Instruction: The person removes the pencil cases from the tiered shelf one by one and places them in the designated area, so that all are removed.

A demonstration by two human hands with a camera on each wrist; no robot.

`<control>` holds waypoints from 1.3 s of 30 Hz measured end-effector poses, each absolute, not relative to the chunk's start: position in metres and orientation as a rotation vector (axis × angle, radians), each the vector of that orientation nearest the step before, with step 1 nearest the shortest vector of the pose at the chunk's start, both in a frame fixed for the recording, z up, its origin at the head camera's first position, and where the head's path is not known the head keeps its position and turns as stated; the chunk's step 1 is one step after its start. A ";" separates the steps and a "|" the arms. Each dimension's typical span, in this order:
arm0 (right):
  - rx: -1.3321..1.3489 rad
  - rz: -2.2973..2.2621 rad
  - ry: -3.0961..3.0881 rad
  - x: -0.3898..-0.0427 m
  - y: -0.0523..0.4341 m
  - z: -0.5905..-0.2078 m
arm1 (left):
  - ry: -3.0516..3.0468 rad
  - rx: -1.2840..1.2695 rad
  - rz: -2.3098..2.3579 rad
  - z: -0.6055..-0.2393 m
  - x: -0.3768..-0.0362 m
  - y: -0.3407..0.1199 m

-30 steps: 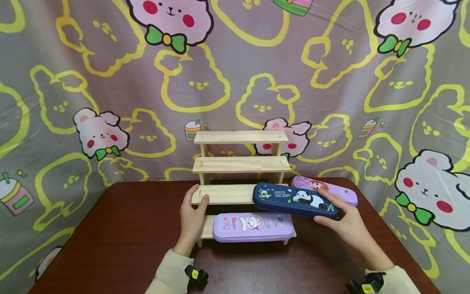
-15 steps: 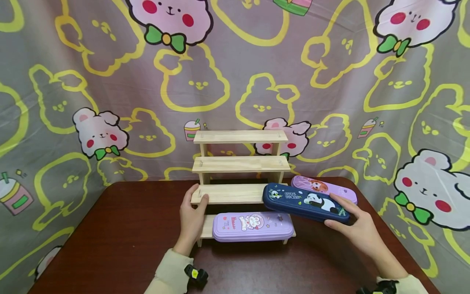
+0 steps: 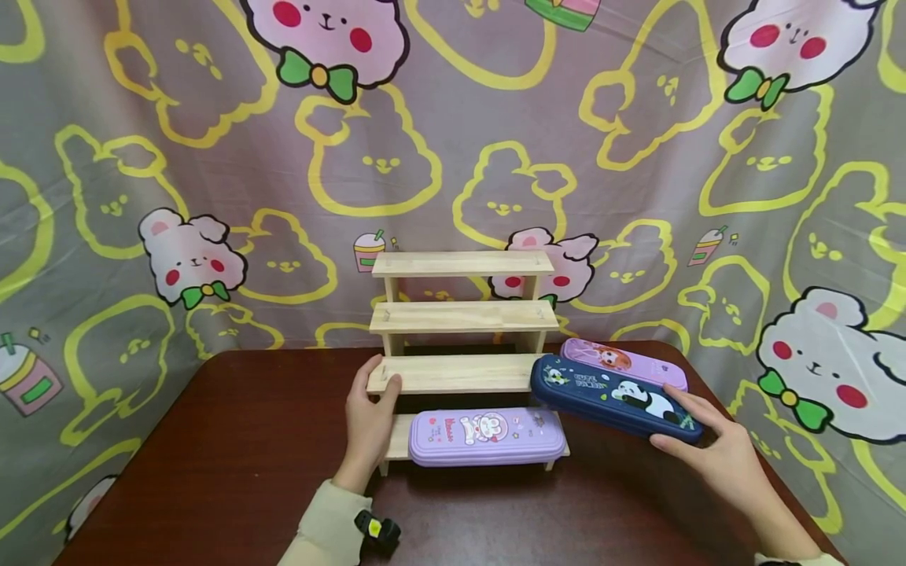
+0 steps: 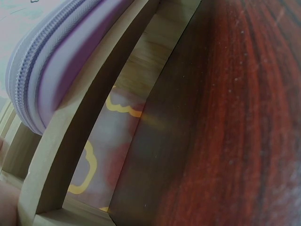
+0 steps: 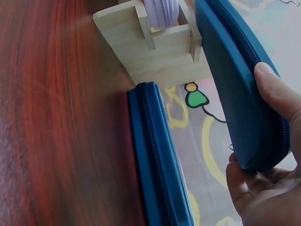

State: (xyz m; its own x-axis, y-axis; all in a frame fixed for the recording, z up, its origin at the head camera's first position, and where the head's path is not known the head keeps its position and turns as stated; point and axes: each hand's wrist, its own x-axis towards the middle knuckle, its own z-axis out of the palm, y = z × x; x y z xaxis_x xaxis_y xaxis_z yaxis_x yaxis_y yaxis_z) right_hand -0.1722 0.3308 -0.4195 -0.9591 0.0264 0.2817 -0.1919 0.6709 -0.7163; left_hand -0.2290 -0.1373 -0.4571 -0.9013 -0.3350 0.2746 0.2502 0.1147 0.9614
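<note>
Brown table [image 3: 233, 464]: left hand [image 3: 370, 417] grips shelf [image 3: 453, 373], right hand [image 3: 725, 456] navy case [image 3: 613, 399]

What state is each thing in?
Wooden rack: standing upright on the table.
Panda case: shut, held up, slanting.
Lilac case: shut, flat on the lowest shelf.
Girl-print case: face up, partly behind panda case.
Blue-sided case, right wrist view: on table; possibly girl-print one.
Left hand: gripping left end of second-lowest shelf.
Right hand: pinching panda case's right end.

Tiered pale-wood rack [image 3: 463, 316]: on brown-wood desk [image 3: 212, 464]
Oblong lilac case [image 3: 488, 440]: on lowest shelf [image 3: 399, 442]
Oblong navy case [image 3: 612, 399]: right of lilac case
</note>
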 end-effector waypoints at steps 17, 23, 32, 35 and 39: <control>-0.039 1.207 -2.644 -0.160 0.355 -0.425 | -1.976 0.078 -1.838 -0.457 -0.229 -0.138; -0.148 1.216 -2.693 -0.156 0.363 -0.427 | -1.974 0.073 -1.835 -0.457 -0.229 -0.138; -0.204 1.158 -2.766 -0.153 0.372 -0.432 | -1.972 0.081 -1.840 -0.457 -0.229 -0.138; -0.211 1.146 -2.798 -0.154 0.373 -0.435 | -1.974 0.084 -1.840 -0.457 -0.229 -0.138; -0.192 1.122 -2.832 -0.157 0.372 -0.439 | -1.978 0.086 -1.848 -0.457 -0.229 -0.138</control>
